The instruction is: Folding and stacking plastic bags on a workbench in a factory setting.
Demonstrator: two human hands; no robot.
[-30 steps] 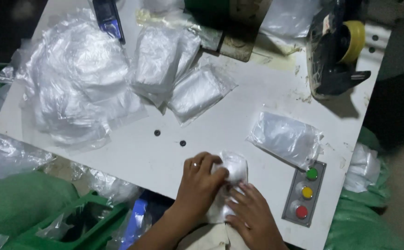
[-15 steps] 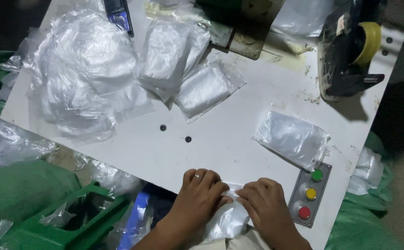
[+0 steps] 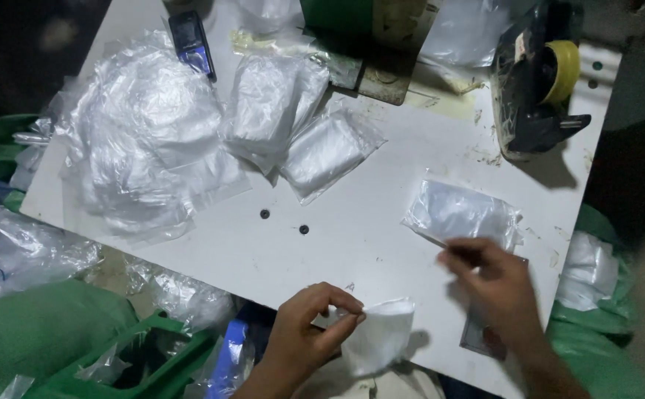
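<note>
My left hand (image 3: pixel 309 332) pinches a folded white cloth piece (image 3: pixel 378 341) at its top corner, holding it upright over the near edge of the white table (image 3: pixel 352 244). My right hand (image 3: pixel 492 284) is blurred, off to the right of the cloth, with its fingertips at the near edge of a clear plastic bag (image 3: pixel 461 214) lying flat on the table; whether it grips the bag I cannot tell. My right forearm covers most of a small button panel (image 3: pixel 477 340).
A heap of clear plastic bags (image 3: pixel 141 140) fills the table's left. Filled bags (image 3: pixel 263 107) (image 3: pixel 326 151) lie in the middle. A black tape dispenser with yellow roll (image 3: pixel 540 85) stands far right. A green crate (image 3: pixel 137 362) and more bags (image 3: pixel 26 251) sit below.
Both hands were pressing the white cloth at the table edge. Now my right hand has left it and moved right to the clear bag; my left hand holds the cloth alone.
</note>
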